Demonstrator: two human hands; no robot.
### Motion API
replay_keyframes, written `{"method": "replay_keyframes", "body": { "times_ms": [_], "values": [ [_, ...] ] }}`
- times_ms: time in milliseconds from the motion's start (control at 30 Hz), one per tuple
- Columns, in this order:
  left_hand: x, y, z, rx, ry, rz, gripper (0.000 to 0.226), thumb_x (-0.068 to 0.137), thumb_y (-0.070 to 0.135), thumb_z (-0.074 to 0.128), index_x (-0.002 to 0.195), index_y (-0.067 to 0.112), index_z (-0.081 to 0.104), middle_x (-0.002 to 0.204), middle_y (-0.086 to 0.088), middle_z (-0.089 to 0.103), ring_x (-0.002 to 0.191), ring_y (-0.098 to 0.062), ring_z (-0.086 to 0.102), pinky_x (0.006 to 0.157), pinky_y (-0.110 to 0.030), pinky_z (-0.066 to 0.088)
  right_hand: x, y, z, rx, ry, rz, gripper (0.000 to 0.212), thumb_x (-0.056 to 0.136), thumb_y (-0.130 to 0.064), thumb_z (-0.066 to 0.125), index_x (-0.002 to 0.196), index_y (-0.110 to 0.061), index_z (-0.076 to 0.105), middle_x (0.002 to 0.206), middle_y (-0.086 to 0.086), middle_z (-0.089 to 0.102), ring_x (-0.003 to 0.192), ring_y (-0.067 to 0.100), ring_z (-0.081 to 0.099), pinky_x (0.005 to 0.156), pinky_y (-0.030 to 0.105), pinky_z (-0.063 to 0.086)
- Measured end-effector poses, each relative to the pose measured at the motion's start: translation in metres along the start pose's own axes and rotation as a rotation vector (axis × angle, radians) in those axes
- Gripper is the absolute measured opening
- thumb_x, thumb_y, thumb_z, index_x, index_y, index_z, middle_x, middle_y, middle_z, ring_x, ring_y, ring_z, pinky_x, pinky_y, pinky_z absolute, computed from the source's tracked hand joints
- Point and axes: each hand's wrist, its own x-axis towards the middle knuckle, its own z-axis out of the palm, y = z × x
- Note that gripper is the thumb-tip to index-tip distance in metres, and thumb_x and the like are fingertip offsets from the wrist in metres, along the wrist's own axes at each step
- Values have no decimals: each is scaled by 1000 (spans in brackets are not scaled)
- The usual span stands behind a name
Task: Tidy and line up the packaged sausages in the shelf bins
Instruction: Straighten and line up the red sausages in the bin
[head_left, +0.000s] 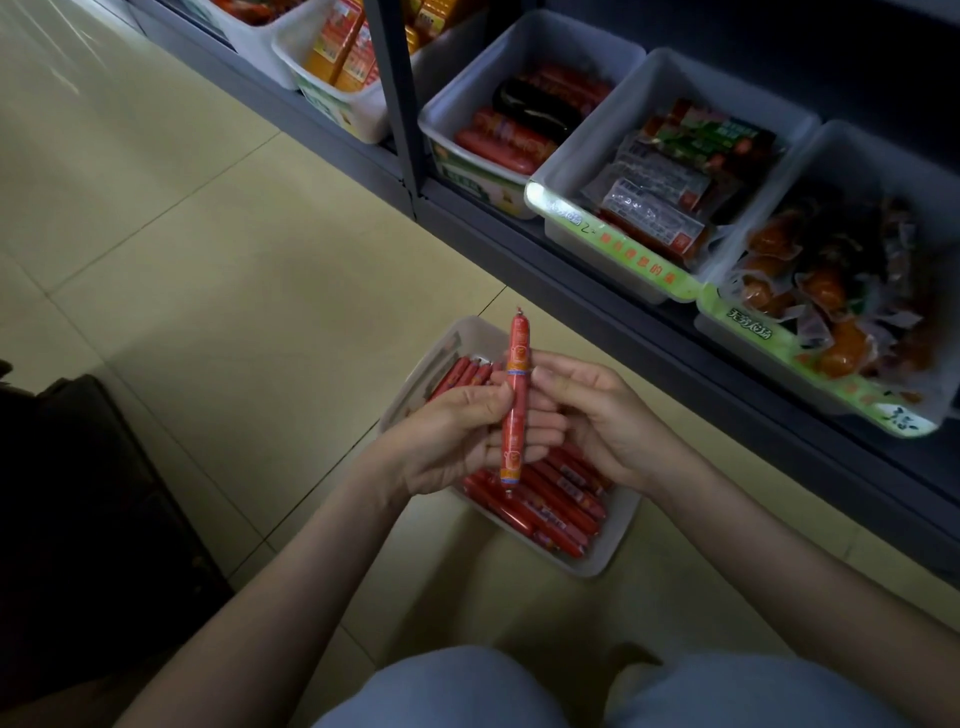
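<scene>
A single red sausage stick in its printed wrapper stands nearly upright between a person's two bare hands, above a white bin that sits on the floor. The left grip is closed on the stick, with the thumb pressing its middle against the fingers curled behind it. The right grip, fingers bent, pinches the stick at the orange band near its upper end. Below the hands the bin holds many more red sausage sticks, most lying side by side along its length. The floor is pale tile. Just beyond the bin, to the right, runs a dark grey shelf carrying a row of white bins. One shelf bin holds thick red sausages and a dark one. The next bin holds flat clear-wrapped packs, and the far-right bin holds a jumble of orange snack pouches. Farther left, a bin of orange boxes sits past the shelf upright. The person's knees in light trousers fill the bottom edge, and a dark object lies at the left.
</scene>
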Motion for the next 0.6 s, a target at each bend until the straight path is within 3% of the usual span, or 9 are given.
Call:
{"method": "replay_keyframes", "body": {
  "times_ms": [67, 167, 200, 267, 367, 467, 533, 600],
  "values": [
    [9, 1, -17, 150, 125, -24, 29, 90, 24, 50, 96, 4, 69, 89, -11, 71, 77, -18, 70, 74, -29, 58, 9, 10, -16, -157, 103, -6, 24, 94, -20, 51, 115, -15, 61, 111, 9, 68, 103, 21, 66, 88, 28, 53],
    [34, -3, -65, 914, 501, -83, 31, 94, 34, 55, 95, 5, 64, 84, -7, 69, 74, -22, 67, 71, -33, 54, 25, 41, -61, -877, 312, 107, 34, 95, -32, 55, 125, -17, 51, 116, 1, 63, 105, 19, 62, 82, 28, 50],
    [44, -5, -81, 1179, 633, -105, 32, 93, 35, 54, 91, 5, 63, 82, -8, 67, 75, -26, 65, 67, -31, 48, 29, 55, -78, -1076, 333, 185, 41, 94, -33, 58, 128, -15, 47, 120, 3, 61, 107, 20, 60, 84, 30, 49],
    [62, -12, -102, 1464, 764, -114, 27, 93, 31, 53, 85, 7, 60, 86, -13, 67, 82, -32, 63, 64, -29, 41, 33, 85, -102, -1326, 292, 337, 50, 92, -34, 60, 133, -12, 40, 131, 8, 53, 117, 24, 54, 94, 34, 46],
    [84, -27, -118, 1633, 765, -126, 21, 93, 26, 48, 99, 8, 57, 99, -14, 68, 88, -31, 64, 69, -34, 45, 31, 111, -119, -1637, 205, 426, 46, 94, -33, 55, 130, -10, 39, 135, 11, 45, 126, 27, 41, 101, 33, 35],
    [93, -41, -123, 1731, 803, -184, 26, 98, 22, 41, 121, 10, 44, 111, -11, 62, 90, -29, 65, 60, -35, 44, 33, 113, -129, -1644, 232, 441, 38, 95, -32, 53, 123, -9, 45, 130, 12, 47, 123, 28, 41, 98, 33, 37],
    [95, -48, -122, 1764, 825, -179, 27, 99, 26, 43, 122, 11, 42, 118, -9, 56, 93, -26, 63, 58, -33, 41, 34, 106, -130, -1620, 214, 450, 30, 95, -33, 52, 116, -11, 48, 124, 11, 51, 117, 27, 47, 91, 32, 41],
    [95, -50, -118, 1739, 854, -129, 38, 96, 37, 48, 122, 10, 42, 121, -10, 49, 103, -26, 56, 67, -35, 45, 32, 96, -125, -1547, 234, 409, 19, 95, -32, 52, 104, -15, 47, 109, 8, 58, 103, 25, 55, 74, 29, 41]
  ]
}}
